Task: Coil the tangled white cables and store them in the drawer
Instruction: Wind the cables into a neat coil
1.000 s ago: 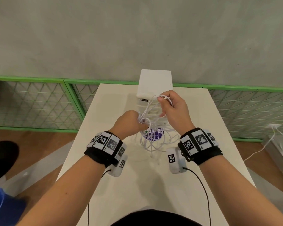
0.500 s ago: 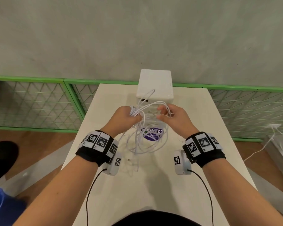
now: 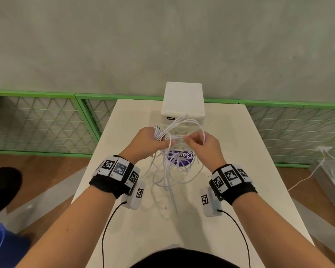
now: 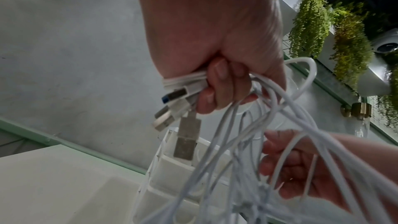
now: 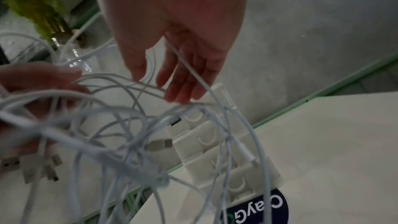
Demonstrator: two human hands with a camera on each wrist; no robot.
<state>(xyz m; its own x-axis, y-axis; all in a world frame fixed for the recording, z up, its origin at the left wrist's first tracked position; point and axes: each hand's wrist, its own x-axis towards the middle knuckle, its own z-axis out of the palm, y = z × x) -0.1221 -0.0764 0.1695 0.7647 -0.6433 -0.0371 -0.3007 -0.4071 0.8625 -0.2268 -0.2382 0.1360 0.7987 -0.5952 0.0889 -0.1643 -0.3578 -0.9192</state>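
Note:
A tangle of white cables (image 3: 168,171) hangs between my hands above the table, its loose ends trailing on the tabletop. My left hand (image 3: 153,140) grips a bunch of strands in a fist; several USB plugs (image 4: 187,135) stick out below its curled fingers (image 4: 215,83). Close beside it, my right hand (image 3: 197,142) pinches a strand, and a loop lies over its fingers (image 5: 183,74). Just behind both hands stands the small white drawer unit (image 3: 182,101), with its drawers (image 5: 215,142) shut.
The white table (image 3: 230,190) has a round purple sticker (image 3: 182,157) in front of the drawer unit. A green mesh fence (image 3: 37,122) runs behind and to both sides. Another white cable (image 3: 307,175) lies on the floor at the right.
My left hand has risen and moved away from me with its bunch of cables. My right hand has come down from the drawer unit's top towards the left hand. More cable hangs off the table.

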